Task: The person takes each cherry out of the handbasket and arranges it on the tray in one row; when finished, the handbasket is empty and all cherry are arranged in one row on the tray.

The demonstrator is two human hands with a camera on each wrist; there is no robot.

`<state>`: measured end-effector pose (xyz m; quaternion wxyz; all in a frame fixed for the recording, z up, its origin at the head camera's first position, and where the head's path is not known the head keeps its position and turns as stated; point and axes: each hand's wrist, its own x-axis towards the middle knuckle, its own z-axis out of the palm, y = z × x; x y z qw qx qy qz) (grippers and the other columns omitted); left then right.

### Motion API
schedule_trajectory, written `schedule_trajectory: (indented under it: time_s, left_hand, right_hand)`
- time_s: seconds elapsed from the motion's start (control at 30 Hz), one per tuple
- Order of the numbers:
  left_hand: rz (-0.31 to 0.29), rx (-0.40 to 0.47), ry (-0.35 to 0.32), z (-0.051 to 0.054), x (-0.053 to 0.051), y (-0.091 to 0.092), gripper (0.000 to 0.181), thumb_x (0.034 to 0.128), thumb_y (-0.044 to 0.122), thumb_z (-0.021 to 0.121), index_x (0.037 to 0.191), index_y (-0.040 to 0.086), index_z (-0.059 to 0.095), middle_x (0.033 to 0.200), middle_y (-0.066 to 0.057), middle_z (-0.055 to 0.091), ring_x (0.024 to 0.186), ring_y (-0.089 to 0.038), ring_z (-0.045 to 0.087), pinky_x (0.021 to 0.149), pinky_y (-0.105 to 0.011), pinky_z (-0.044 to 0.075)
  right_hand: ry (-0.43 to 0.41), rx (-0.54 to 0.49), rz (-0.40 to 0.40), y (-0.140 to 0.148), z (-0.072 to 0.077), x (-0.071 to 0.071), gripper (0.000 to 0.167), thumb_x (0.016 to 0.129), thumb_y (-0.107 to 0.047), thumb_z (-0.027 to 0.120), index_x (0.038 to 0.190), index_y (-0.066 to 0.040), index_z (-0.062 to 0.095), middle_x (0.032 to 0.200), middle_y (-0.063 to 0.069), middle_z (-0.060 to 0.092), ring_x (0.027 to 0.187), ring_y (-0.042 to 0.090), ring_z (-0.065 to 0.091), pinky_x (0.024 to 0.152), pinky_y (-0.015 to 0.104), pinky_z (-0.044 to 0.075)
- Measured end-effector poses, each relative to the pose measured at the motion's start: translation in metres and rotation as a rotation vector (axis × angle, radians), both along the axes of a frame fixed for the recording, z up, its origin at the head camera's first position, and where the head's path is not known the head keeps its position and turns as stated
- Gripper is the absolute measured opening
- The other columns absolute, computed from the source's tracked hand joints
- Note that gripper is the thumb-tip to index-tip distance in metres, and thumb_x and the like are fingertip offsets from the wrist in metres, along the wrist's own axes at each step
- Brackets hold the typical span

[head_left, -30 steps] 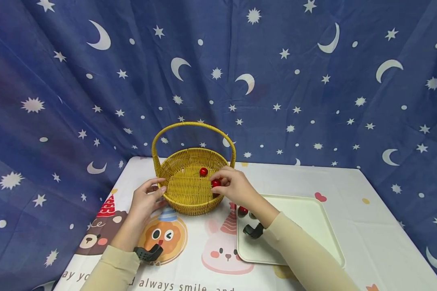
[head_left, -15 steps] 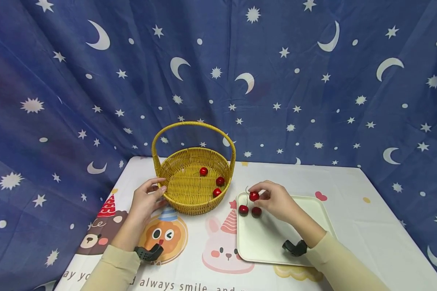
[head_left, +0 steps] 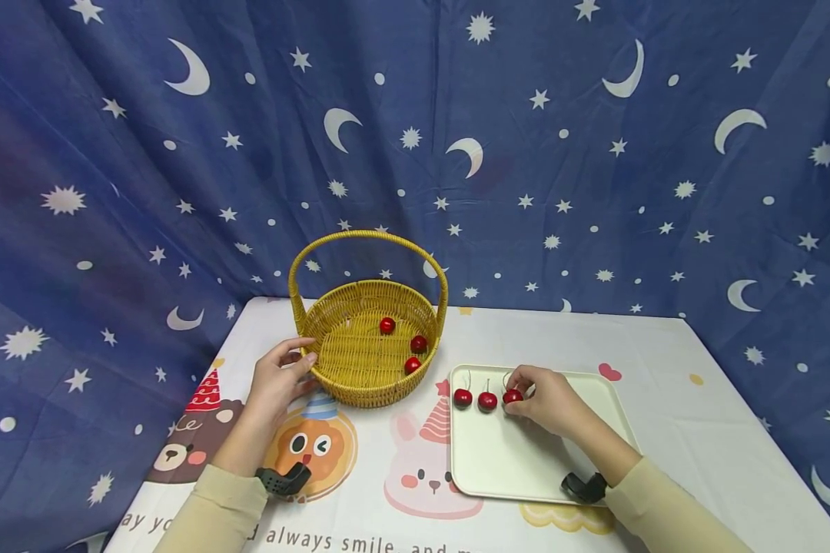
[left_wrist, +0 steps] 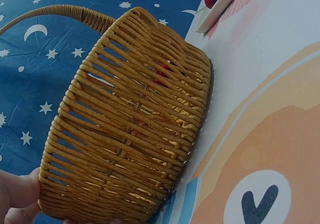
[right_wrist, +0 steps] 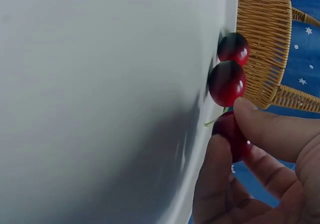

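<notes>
A dark blue curtain [head_left: 512, 257], hanging in soft folds and printed with white moons, stars and dots, filled the background. Before it stood a bench [head_left: 671, 430] under a white tablecloth [head_left: 726, 468] with cartoon prints: a brown bear [head_left: 204, 438], a winking orange face [head_left: 321, 445] and a pink rabbit [head_left: 429, 480], with lettering along the near side.

Toward the bench's far left stood a round, golden-yellow wicker basket [head_left: 366, 395], upright, its arched handle [head_left: 368, 234] raised and gaps showing between its woven strands. To its right lay a shallow cream tray [head_left: 498, 461], smooth, with rounded corners and a low rim.

Two arms in beige sleeves [head_left: 667, 503] reached in from the near side, the right one hiding the tray's near right corner. Both hands were occupied. The left hand [head_left: 280, 376] held the basket by its left rim; the right hand [head_left: 549, 397] pinched a cherry between thumb and fingers. A black wrist device [head_left: 283, 481] sat on each wrist.

Glossy, round, dark red cherries [head_left: 413, 365] came next: three inside the basket, toward its right side, and two [head_left: 487, 402] near the tray's far left corner, side by side. The pinched cherry [head_left: 512, 396] was just right of these; whether it touched the tray could not be told. Thin stems [head_left: 468, 379] rose from the tray's cherries.
</notes>
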<state>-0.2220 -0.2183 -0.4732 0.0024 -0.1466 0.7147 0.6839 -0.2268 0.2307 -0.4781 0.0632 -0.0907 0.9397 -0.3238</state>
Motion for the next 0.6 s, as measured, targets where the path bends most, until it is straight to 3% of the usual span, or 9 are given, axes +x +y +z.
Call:
schedule_trajectory:
  time_s: [0.27,0.6]
  left_hand:
    - [0.0,0.001,-0.002,-0.0003,0.0011,0.0014,0.043,0.1088,0.011,0.063,0.151,0.006,0.057,0.119,-0.007,0.048,0.105,-0.019,0.066,0.088,-0.034,0.067]
    - [-0.002,-0.008,0.004,-0.0001,0.0002,0.0,0.043,0.1094,0.013,0.062,0.151,0.007,0.057,0.12,-0.007,0.048,0.105,-0.018,0.066,0.093,-0.037,0.066]
  right_hand:
    - [-0.008,0.083,-0.034,0.0043,-0.006,0.0034,0.031,0.079,-0.015,0.095,0.092,-0.015,0.067,0.085,0.0,0.063,0.079,0.017,0.056,0.067,0.029,0.045]
    - [-0.017,0.09,-0.019,0.0043,-0.0046,0.0039,0.032,0.08,-0.019,0.096,0.096,-0.016,0.069,0.085,0.0,0.062,0.081,0.017,0.056,0.069,0.03,0.045]
